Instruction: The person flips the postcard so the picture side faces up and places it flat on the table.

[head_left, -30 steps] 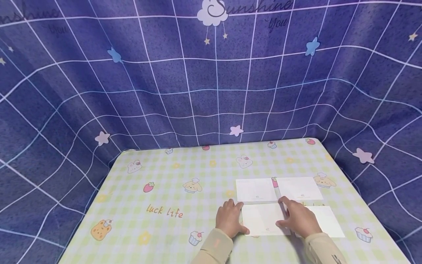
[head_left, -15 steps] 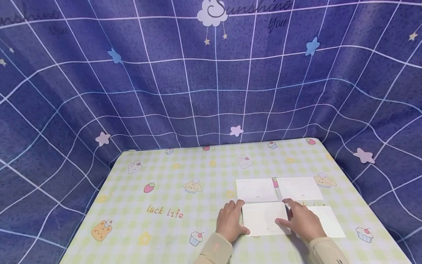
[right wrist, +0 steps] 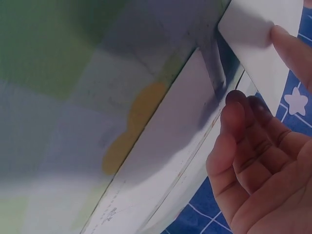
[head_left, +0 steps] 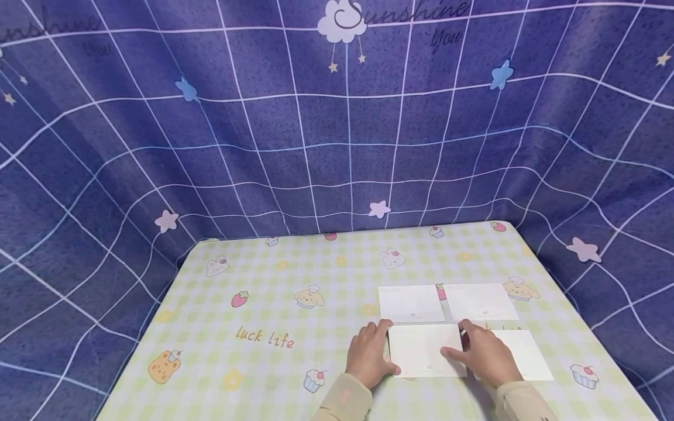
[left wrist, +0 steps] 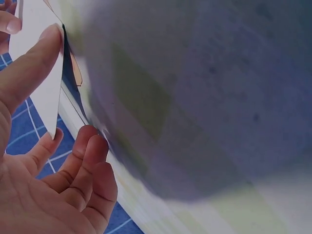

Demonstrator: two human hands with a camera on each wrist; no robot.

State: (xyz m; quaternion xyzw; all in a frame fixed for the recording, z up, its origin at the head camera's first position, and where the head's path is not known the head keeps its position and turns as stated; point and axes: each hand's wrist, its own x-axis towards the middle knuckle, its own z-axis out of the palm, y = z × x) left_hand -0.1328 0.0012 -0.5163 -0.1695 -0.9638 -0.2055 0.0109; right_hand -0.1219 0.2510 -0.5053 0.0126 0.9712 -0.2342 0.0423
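A blank-looking white card (head_left: 421,351) with a small printed mark near its lower edge is between my hands. My left hand (head_left: 368,356) holds it by the left side, thumb at the near corner and index finger at the far corner. In the left wrist view, the left thumb (left wrist: 46,48) lies on the card's face. My right hand (head_left: 487,356) holds the right side; in the right wrist view its thumb (right wrist: 287,44) presses the face and its fingers curl by a corner. From the wrist views, the card's edge appears slightly above the tablecloth.
Behind it lie two similar cards, one back left (head_left: 411,304) and one back right (head_left: 481,301). Another card (head_left: 532,356) lies partly hidden under my right hand. A checked tablecloth (head_left: 263,380) covers the table; a blue grid curtain (head_left: 316,128) surrounds its back and sides.
My right index finger has shifted right, from near the card's far edge to its far right corner. The held card has moved slightly away from me. The other cards lie as before.
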